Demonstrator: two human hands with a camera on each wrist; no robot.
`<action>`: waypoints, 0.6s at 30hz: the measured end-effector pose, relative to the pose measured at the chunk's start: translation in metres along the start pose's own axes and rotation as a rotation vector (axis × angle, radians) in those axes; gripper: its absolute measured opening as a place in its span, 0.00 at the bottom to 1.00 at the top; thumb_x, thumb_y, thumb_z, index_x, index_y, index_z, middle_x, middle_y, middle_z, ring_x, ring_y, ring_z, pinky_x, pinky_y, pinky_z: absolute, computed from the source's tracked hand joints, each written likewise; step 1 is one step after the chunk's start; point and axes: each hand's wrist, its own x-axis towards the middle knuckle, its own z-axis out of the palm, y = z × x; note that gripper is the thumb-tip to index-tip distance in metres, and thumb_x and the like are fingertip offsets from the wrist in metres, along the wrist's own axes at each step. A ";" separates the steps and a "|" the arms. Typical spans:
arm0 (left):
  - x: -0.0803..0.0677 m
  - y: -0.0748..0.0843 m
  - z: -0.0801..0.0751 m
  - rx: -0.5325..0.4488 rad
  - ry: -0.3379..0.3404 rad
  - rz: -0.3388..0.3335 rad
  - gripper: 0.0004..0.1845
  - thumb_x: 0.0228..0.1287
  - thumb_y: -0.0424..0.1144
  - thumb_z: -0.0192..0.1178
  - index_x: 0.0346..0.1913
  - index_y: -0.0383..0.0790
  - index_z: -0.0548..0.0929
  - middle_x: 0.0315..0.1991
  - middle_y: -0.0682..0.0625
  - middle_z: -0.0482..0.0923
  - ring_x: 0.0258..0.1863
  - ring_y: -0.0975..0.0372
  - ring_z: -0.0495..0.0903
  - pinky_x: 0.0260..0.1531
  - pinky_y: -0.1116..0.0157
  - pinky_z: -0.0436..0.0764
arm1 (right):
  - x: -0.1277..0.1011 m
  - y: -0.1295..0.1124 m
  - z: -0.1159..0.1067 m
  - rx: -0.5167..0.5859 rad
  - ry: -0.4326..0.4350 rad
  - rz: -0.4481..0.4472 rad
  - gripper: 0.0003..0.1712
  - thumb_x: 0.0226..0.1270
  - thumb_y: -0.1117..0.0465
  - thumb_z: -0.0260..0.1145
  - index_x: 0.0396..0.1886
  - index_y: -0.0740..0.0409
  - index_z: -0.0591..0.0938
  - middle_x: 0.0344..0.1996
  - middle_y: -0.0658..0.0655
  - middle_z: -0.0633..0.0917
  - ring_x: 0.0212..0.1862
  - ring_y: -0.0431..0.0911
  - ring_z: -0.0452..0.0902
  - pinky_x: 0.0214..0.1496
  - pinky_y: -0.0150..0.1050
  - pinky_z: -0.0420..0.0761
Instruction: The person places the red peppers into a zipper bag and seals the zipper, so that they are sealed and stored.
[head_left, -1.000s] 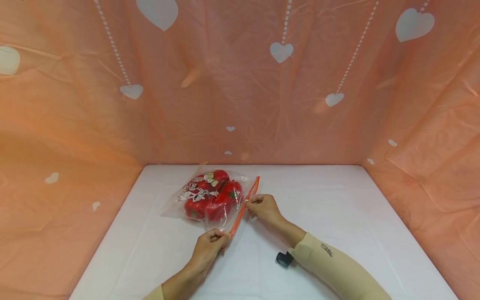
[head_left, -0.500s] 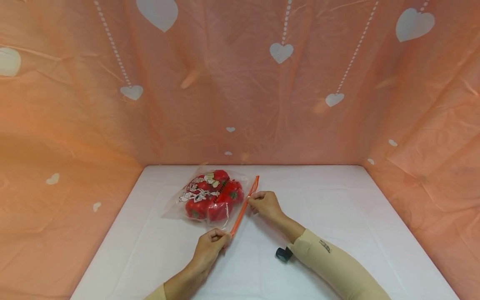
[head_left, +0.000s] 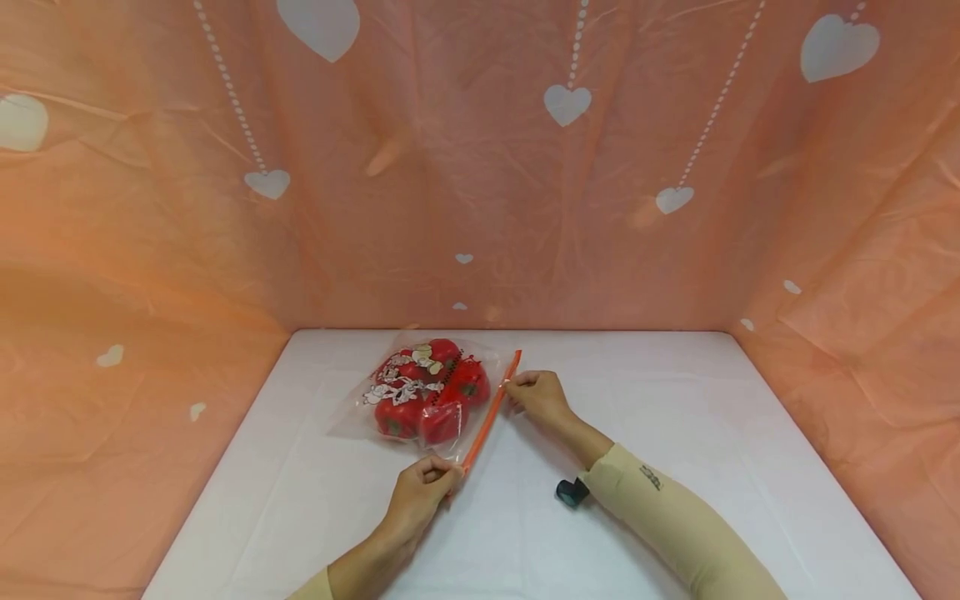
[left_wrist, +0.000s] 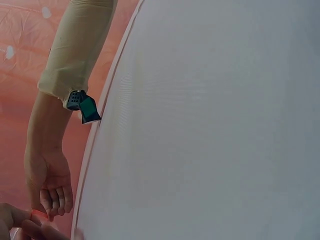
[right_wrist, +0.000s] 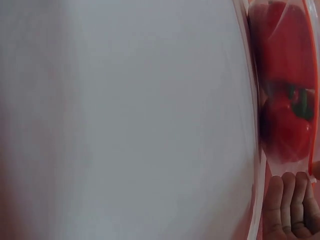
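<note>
A clear zip bag (head_left: pixel 348 421) with cartoon prints lies at the back left of the table. Inside it are several red bell peppers (head_left: pixel 397 417), one with its green stem end visible in the right wrist view (right_wrist: pixel 285 130). An orange zip strip (head_left: pixel 486 425) runs along the bag's right edge. My left hand (head_left: pixel 420 492) pinches the near end of this strip between thumb and fingers. Further along, my right hand (head_left: pixel 542 400) pinches a small white slider (head_left: pixel 504 383) on the strip. The right wrist view shows that hand (right_wrist: pixel 295 205) with its fingers curled at the strip.
A white cloth covers the table (head_left: pixel 637 400). Orange curtains (head_left: pixel 510 208) with white hearts hang behind and at both sides. A small dark device (head_left: pixel 572 493) sits under the right sleeve's cuff.
My right hand has moved along the orange strip, away from my left hand, toward its far end. The gap in the strip beyond it has narrowed. My left hand stays almost in place.
</note>
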 end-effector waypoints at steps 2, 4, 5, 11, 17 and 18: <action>0.000 0.000 0.000 -0.008 -0.003 0.004 0.09 0.62 0.34 0.69 0.38 0.31 0.82 0.26 0.49 0.81 0.23 0.65 0.73 0.24 0.71 0.74 | 0.002 0.000 -0.001 -0.003 0.005 -0.003 0.08 0.62 0.64 0.71 0.32 0.68 0.86 0.24 0.61 0.87 0.22 0.47 0.83 0.27 0.40 0.83; 0.000 0.002 -0.001 -0.013 -0.001 0.006 0.09 0.62 0.34 0.69 0.38 0.31 0.81 0.28 0.47 0.83 0.23 0.65 0.74 0.24 0.71 0.75 | 0.004 -0.001 -0.001 0.000 0.006 -0.007 0.08 0.63 0.65 0.70 0.33 0.68 0.86 0.24 0.61 0.87 0.22 0.47 0.83 0.27 0.39 0.83; 0.000 0.003 -0.001 -0.015 -0.001 0.007 0.09 0.62 0.33 0.69 0.37 0.31 0.81 0.29 0.47 0.83 0.23 0.65 0.74 0.24 0.70 0.75 | 0.005 -0.001 -0.002 -0.002 0.006 -0.008 0.08 0.63 0.65 0.70 0.33 0.69 0.85 0.24 0.61 0.87 0.22 0.47 0.83 0.27 0.38 0.83; -0.002 0.007 -0.002 0.000 0.003 -0.009 0.08 0.62 0.33 0.69 0.36 0.33 0.81 0.27 0.49 0.82 0.23 0.65 0.74 0.24 0.70 0.76 | 0.010 -0.004 -0.006 -0.006 0.008 -0.012 0.08 0.64 0.66 0.69 0.35 0.69 0.85 0.26 0.63 0.87 0.22 0.46 0.83 0.26 0.38 0.82; -0.001 0.008 -0.004 0.012 -0.001 -0.023 0.08 0.62 0.34 0.69 0.36 0.33 0.81 0.27 0.50 0.82 0.24 0.65 0.74 0.25 0.70 0.75 | 0.016 -0.008 -0.010 -0.041 -0.003 0.004 0.08 0.65 0.65 0.70 0.36 0.69 0.86 0.27 0.64 0.87 0.24 0.48 0.83 0.29 0.40 0.83; -0.001 0.009 -0.004 0.011 -0.002 -0.024 0.08 0.62 0.34 0.69 0.36 0.33 0.81 0.27 0.50 0.82 0.24 0.65 0.74 0.25 0.70 0.75 | 0.016 -0.009 -0.010 -0.046 -0.004 0.006 0.08 0.65 0.65 0.70 0.36 0.68 0.86 0.28 0.64 0.87 0.24 0.48 0.83 0.29 0.40 0.83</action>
